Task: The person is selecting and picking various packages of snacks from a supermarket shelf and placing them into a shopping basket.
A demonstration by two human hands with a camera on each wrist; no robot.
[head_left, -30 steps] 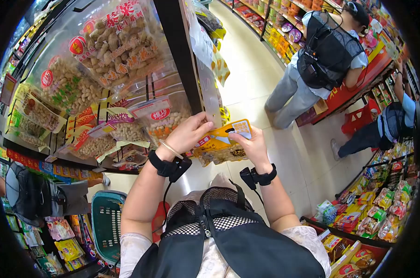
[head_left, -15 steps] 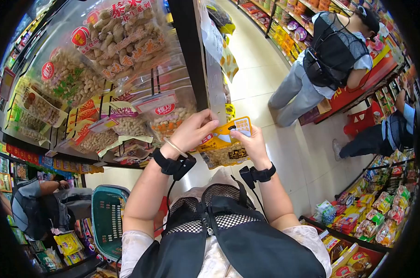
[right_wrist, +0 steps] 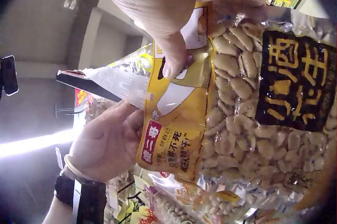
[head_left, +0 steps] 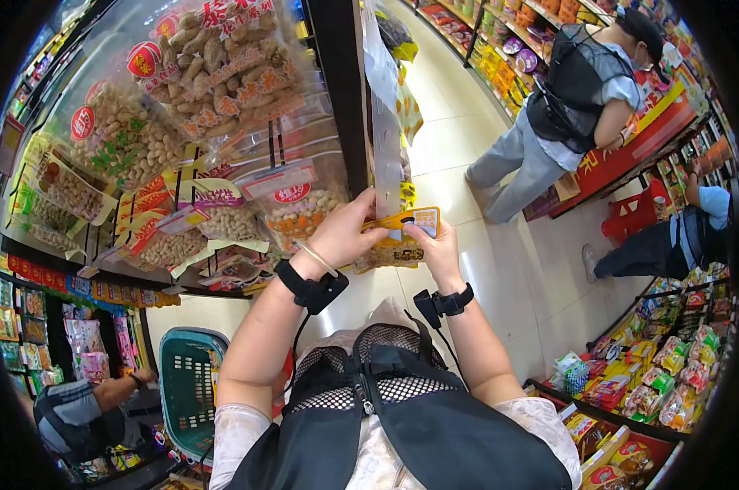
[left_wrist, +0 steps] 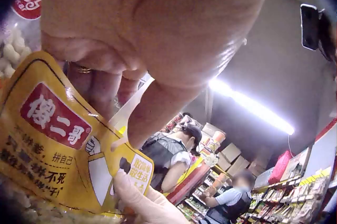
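Note:
A bag of peanuts [right_wrist: 237, 145] with a yellow header [head_left: 410, 219] hangs between the two hands, in front of the shelf's end. My right hand [head_left: 440, 255] pinches the header's right end, thumb on its printed front. My left hand [head_left: 345, 233] is at the other side, its fingers curled at a translucent plastic hanging strip [head_left: 383, 159] and its thumb bent near the header. In the right wrist view the strip [right_wrist: 118, 83] reaches the header's top edge, its tip overlapping the yellow card. The left fingertips are partly hidden behind the header in the left wrist view.
Bags of peanuts [head_left: 230, 69] hang on the rack at left, beside a dark shelf post [head_left: 337, 90]. A green basket [head_left: 191, 392] stands at lower left. Other people [head_left: 569, 106] are in the aisle at right and at lower left. Snack shelves [head_left: 655, 351] line the right.
The header has come closer to the strip, and the left hand has shifted slightly right around it. The person at upper right has turned; the one at lower left has moved lower.

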